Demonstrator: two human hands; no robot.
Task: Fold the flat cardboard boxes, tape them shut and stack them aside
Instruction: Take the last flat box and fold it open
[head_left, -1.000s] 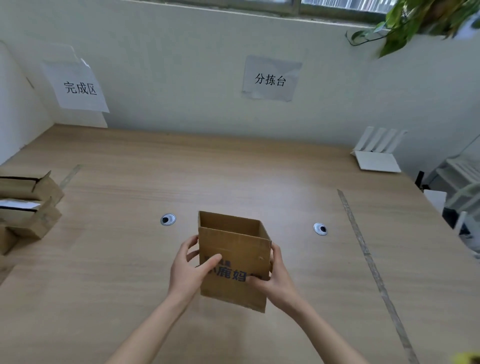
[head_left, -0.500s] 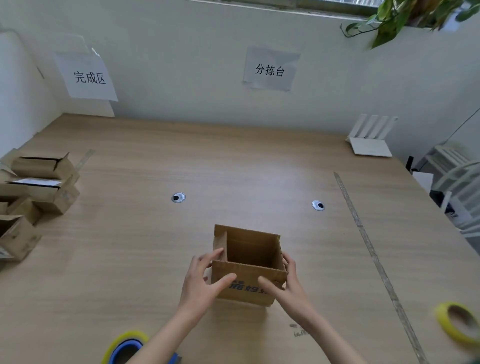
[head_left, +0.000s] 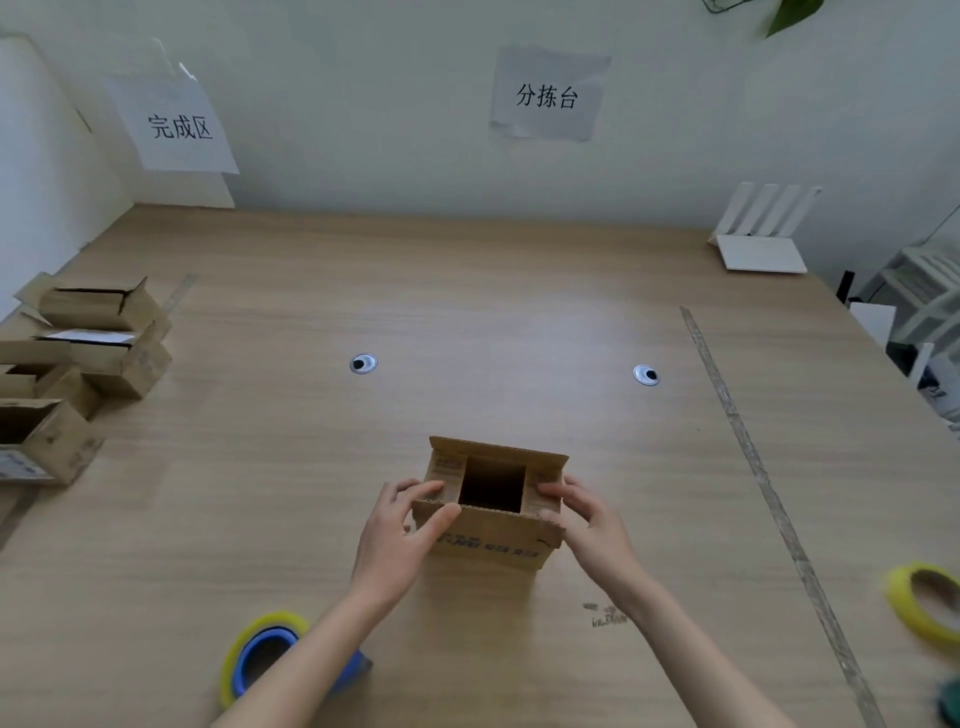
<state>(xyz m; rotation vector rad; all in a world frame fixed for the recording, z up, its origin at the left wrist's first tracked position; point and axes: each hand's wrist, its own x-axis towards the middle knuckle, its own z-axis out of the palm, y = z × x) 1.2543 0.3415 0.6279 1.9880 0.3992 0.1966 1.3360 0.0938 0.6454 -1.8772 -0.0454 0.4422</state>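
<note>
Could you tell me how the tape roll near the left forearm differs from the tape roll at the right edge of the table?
The left tape roll has a blue ring inside its yellow band; the right tape roll shows only yellow around a brownish inner face. The left one is partly hidden behind the forearm, while the right one lies apart from both arms and is slightly cut off by the frame edge. Both are yellowish rolls lying flat on the wooden table, untouched.

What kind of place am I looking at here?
Probably a small packing or sorting station. Paper wall signs label zones above a wooden table; folded cardboard boxes pile at one side, and tape rolls lie near the hands.
</note>
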